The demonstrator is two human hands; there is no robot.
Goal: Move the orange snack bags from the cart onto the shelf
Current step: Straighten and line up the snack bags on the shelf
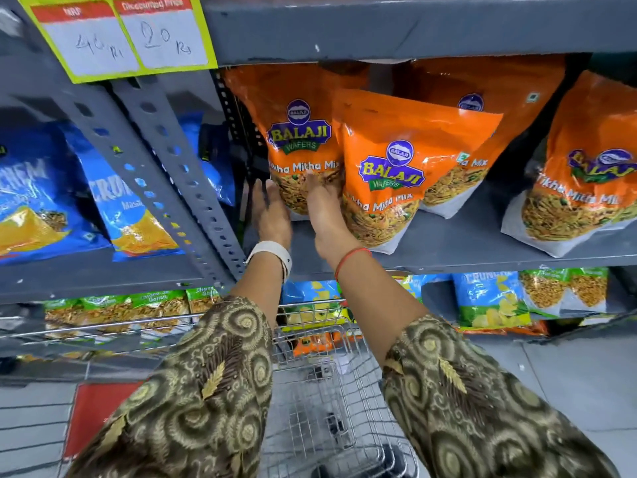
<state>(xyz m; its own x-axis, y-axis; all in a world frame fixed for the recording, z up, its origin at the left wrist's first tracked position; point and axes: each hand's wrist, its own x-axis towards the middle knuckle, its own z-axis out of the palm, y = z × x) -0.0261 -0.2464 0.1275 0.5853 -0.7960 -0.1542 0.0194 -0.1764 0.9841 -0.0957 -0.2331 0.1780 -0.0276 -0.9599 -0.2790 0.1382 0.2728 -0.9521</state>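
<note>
Orange snack bags stand upright on the shelf at frame center; both hands are spread flat against the leftmost bag, left hand at its edge, right hand nearer the front bag.

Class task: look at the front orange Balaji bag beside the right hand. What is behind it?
Behind the front bag stands another orange bag, its lower half covered. Whether anything stands behind that one cannot be seen.

Both hands outstretched, fingers open, arms raised.
</note>
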